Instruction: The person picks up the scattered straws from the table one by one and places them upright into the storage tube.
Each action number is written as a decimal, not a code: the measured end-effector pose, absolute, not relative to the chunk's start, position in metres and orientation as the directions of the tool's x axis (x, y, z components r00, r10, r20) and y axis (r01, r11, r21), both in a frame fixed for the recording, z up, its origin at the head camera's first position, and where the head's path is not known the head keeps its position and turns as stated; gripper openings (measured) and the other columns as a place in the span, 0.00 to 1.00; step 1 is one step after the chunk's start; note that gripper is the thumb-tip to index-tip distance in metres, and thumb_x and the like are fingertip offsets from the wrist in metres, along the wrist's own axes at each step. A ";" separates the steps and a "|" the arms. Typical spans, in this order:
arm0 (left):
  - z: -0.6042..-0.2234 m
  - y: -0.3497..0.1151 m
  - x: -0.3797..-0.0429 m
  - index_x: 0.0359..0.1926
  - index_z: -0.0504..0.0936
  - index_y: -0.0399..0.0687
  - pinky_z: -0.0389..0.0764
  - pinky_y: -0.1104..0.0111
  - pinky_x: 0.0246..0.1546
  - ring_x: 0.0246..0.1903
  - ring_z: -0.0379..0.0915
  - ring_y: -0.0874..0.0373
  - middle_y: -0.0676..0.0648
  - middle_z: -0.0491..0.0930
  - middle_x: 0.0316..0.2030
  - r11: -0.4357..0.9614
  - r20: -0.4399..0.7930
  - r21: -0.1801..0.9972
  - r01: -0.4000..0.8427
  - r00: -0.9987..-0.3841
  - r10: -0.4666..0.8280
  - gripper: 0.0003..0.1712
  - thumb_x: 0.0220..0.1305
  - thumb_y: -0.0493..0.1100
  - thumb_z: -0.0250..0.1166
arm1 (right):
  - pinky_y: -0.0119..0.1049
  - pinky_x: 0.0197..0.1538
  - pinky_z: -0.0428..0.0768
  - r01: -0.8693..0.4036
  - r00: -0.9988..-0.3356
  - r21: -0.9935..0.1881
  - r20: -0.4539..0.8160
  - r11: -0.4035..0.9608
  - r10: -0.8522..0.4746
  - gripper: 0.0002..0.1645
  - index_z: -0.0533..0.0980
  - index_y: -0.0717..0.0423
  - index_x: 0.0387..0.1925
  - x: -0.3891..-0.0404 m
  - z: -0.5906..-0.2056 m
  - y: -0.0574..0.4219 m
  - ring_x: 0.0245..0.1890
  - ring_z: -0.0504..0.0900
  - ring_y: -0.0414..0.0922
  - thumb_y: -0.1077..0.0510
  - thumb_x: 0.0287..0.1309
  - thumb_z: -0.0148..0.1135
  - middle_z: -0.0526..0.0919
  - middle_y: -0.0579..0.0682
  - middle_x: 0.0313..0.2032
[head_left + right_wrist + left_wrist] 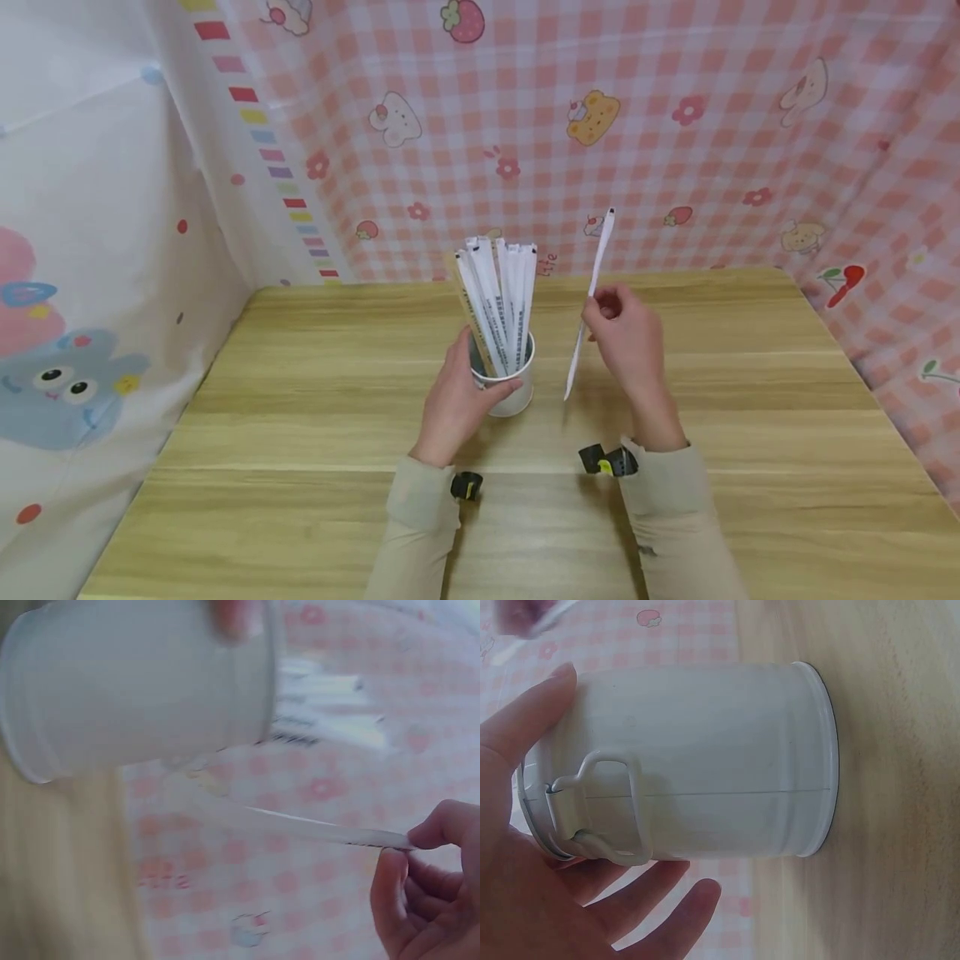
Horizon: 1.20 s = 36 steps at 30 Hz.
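A white metal bucket [516,402] stands on the table, with several slim wrapped straws [504,304] upright and fanned out in it. My left hand [453,408] holds the bucket near its rim, thumb on one side and fingers on the other. A small wire handle [639,802] shows on the bucket's side in the left wrist view. To the right of the bucket, my right hand [630,342] pinches one white wrapped straw [602,250] between thumb and index finger. That straw is near upright, slightly tilted, and apart from the bucket.
The wood-grain table [300,433] reaches to a pink checked cloth [465,150] hanging behind it. A white printed cloth [90,208] hangs at the left. Black straps with small devices [607,460] sit at both wrists.
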State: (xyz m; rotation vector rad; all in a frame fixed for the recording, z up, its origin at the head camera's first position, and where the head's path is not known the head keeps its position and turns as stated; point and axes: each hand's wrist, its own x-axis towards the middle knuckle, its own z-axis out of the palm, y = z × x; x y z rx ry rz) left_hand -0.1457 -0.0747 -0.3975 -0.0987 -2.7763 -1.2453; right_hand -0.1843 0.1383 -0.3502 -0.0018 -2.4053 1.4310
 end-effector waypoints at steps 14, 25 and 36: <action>-0.397 -0.076 -0.147 0.65 0.51 0.59 0.68 0.56 0.49 0.55 0.63 0.53 0.51 0.64 0.55 0.673 0.148 0.728 0.132 -0.988 0.034 0.53 0.41 0.62 0.69 | 0.26 0.30 0.76 -0.668 -0.576 -0.625 0.778 0.404 0.252 0.09 0.75 0.66 0.32 -0.143 -0.306 0.122 0.28 0.77 0.40 0.62 0.49 0.58 0.80 0.50 0.28; -0.396 -0.077 -0.150 0.64 0.54 0.59 0.68 0.57 0.48 0.52 0.64 0.55 0.53 0.65 0.53 0.629 0.190 0.754 0.186 -0.980 0.062 0.51 0.41 0.59 0.71 | 0.31 0.29 0.78 -0.686 -0.620 -0.536 0.785 0.492 -0.009 0.08 0.76 0.61 0.34 -0.155 -0.329 0.084 0.28 0.78 0.39 0.61 0.50 0.60 0.80 0.49 0.30; -0.397 -0.078 -0.149 0.64 0.54 0.58 0.70 0.58 0.46 0.50 0.64 0.58 0.53 0.65 0.53 0.621 0.184 0.763 0.181 -0.981 0.061 0.51 0.40 0.58 0.71 | 0.29 0.24 0.73 -0.498 -0.797 -0.545 0.594 0.674 -0.108 0.06 0.76 0.58 0.30 -0.171 -0.362 0.065 0.22 0.74 0.39 0.58 0.52 0.59 0.77 0.47 0.23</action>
